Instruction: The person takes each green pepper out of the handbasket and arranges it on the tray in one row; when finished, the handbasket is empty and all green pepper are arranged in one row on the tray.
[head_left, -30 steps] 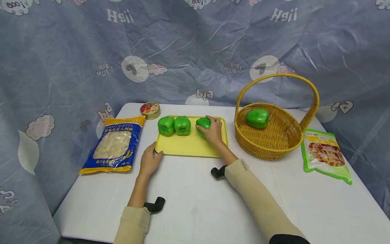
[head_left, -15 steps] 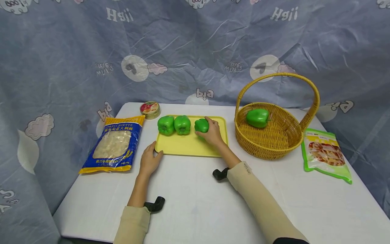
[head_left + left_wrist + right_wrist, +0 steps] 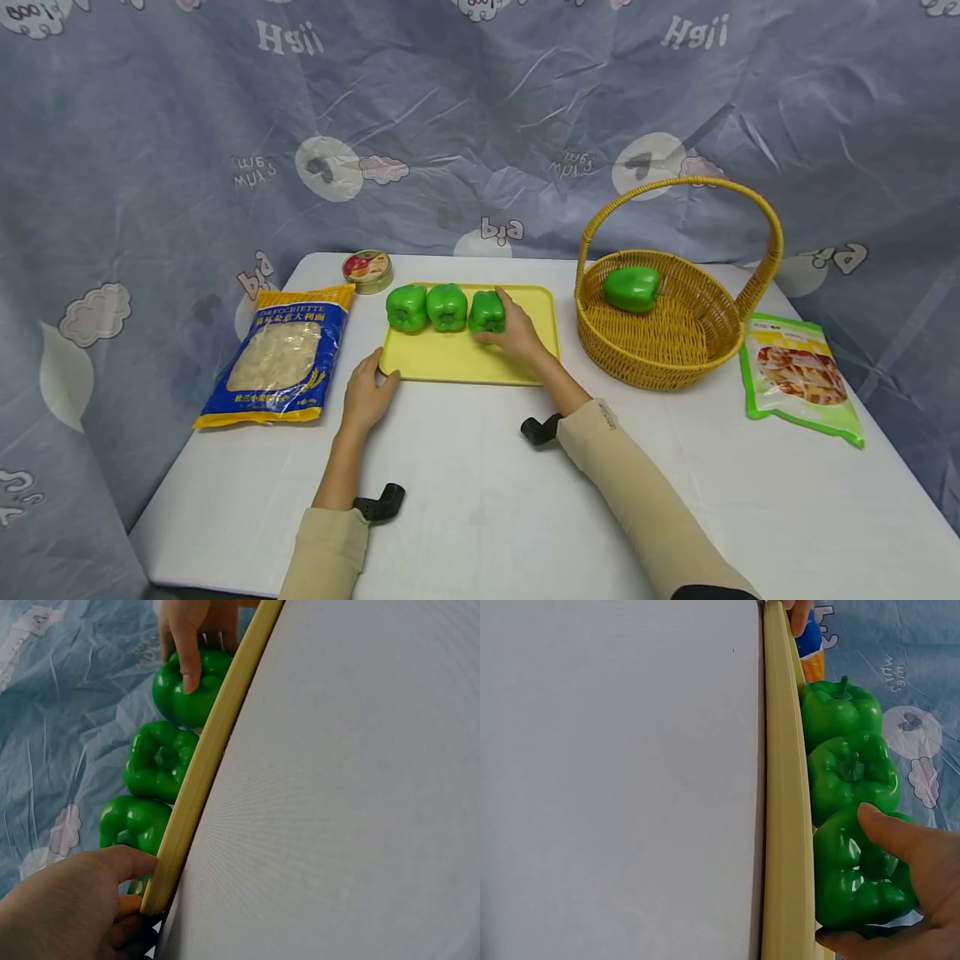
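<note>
"Blue-grey printed sheeting (image 3: 450, 108) behind, white table (image 3: 465, 475) below, and look at that right hand (image 3: 519, 329)!"

"Yes, thumb and fingers gripping a green pepper (image 3: 486, 312), right at the end of the row on the yellow tray (image 3: 457, 364)!"

"And the left hand (image 3: 367, 397)?"

"Pinching the tray's near left corner, thumb up at the rim!"

"Two neighbouring peppers (image 3: 447, 307) sit side by side, just left of the held one."

"Over on the right, a wicker basket (image 3: 652, 368), one more pepper (image 3: 632, 289) lying inside, stem pointing right!"
</note>
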{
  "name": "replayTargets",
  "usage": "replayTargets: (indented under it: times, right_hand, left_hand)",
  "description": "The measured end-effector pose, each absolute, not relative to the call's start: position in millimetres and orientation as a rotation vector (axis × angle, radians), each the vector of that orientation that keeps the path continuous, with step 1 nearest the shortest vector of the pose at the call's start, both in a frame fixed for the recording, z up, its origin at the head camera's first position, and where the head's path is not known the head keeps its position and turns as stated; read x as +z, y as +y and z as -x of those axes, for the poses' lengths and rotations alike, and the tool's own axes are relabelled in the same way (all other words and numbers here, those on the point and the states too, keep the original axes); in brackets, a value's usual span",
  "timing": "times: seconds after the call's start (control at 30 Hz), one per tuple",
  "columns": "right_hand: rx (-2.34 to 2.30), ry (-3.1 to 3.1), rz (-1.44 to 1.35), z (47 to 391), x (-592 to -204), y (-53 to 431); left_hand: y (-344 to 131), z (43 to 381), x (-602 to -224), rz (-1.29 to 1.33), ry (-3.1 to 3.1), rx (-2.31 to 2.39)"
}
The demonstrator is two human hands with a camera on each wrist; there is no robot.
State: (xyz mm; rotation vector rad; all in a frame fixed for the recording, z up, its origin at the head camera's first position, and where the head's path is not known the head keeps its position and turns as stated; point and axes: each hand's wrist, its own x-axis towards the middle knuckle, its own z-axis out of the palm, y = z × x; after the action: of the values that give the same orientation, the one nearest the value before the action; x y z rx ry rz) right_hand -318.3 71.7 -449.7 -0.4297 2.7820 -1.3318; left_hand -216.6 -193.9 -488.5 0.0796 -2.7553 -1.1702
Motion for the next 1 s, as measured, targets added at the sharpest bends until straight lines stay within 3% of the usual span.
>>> replayTargets:
  times: [1.0]
  right_hand:
    - [-1.292,2.812,0.54,329,-445,79]
  left_hand:
    - [-193,217,-489,-0.083,-2.745,-1.152]
